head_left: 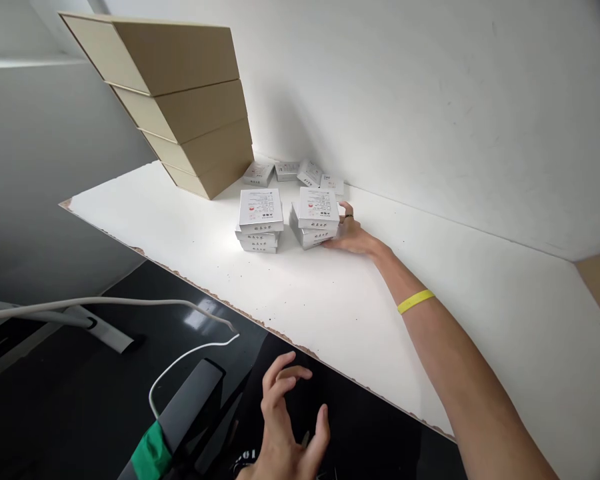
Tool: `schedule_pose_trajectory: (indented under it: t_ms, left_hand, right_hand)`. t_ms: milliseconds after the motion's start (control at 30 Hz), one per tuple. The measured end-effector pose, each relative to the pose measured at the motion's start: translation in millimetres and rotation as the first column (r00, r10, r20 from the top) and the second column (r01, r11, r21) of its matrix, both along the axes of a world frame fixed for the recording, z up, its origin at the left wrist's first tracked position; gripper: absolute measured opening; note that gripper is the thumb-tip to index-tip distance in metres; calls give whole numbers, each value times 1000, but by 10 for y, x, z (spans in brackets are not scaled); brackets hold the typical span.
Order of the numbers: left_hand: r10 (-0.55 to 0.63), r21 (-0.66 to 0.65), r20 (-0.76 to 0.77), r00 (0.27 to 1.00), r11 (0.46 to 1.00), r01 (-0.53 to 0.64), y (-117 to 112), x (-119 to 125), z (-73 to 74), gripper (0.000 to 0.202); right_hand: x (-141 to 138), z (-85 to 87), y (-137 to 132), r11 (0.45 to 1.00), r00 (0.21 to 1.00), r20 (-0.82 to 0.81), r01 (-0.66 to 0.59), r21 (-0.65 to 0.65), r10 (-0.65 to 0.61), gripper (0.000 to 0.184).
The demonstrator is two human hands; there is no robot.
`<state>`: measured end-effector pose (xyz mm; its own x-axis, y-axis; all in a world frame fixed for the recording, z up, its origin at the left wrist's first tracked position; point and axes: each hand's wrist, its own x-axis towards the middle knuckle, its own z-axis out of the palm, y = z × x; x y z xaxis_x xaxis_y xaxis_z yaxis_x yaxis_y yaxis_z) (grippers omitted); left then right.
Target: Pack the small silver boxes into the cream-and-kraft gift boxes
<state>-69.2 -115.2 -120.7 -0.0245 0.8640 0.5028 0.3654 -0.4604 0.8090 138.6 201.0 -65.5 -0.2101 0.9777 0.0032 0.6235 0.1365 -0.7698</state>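
Observation:
My right hand (351, 233) reaches far across the white table (190, 267) and grips the right-hand stack of small white boxes (316, 217) from its right side, fingers round the lower boxes. A yellow band circles that wrist. A second stack of the same white boxes (260, 220) stands just left of it, untouched. My left hand (285, 417) hovers low over the dark floor in front of the table edge, fingers spread and curled, holding nothing.
Several loose white boxes (293, 172) lie against the wall behind the stacks. A tall pile of tan cardboard cartons (180, 107) stands at the back left. White cables (130, 303) and a dark stand with green tape (153, 453) sit below the table's chipped front edge.

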Motion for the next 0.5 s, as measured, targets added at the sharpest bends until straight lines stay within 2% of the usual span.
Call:
schedule_pose_trajectory:
  t_ms: [133,267,367,500]
  left_hand:
    - [-36,-58,31,999,998,38,-101,139,-68,52]
    - [48,-67,130,990,997,-40,-165,296,-59,46]
    - [111,-78,130,985,992,-101,-196,287,-78,45]
    - [101,-77,-1,995,992,-101,-236,213,-174,50]
  right_hand:
    - [19,99,-49,997,998,5,-59,-55,59,138]
    - [-174,113,-154,999,1000,-9,-24,-47,23,143]
    - [-404,4,-371,987,987,-34,160,5,-160,140]
    - [-763,-148,-686,910,913,-70,408,80,-403,127]
